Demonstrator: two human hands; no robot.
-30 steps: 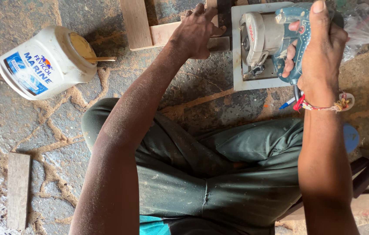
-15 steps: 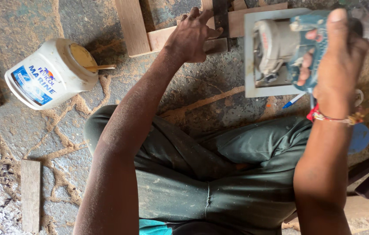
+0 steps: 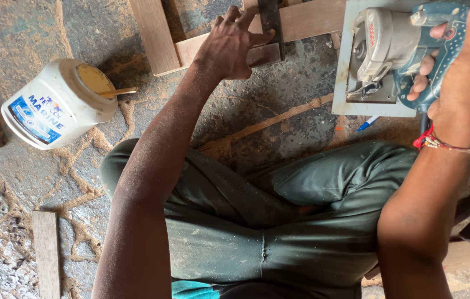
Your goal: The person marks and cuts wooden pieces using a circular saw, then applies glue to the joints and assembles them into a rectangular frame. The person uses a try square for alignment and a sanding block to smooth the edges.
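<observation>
My right hand [image 3: 462,72] grips the blue handle of a circular saw [image 3: 390,50], whose grey base plate rests on the dusty floor at the upper right. My left hand [image 3: 229,44] presses down on a light wooden plank [image 3: 296,19] at the top centre, fingers spread beside a dark metal square [image 3: 271,25] lying across the wood. A red thread band circles my right wrist. My crossed legs in dark green trousers [image 3: 279,216] fill the lower middle.
A white glue jar [image 3: 57,105] lies on its side at the left with a stick in its open mouth. A second plank [image 3: 154,33] leans at the top, a wood offcut [image 3: 46,252] lies lower left, a blue pen [image 3: 367,123] lies by the saw. Sawdust covers the floor.
The view has shifted, so everything sits further right and lower in frame. My right hand still holds the saw and my left hand stays on the plank.
</observation>
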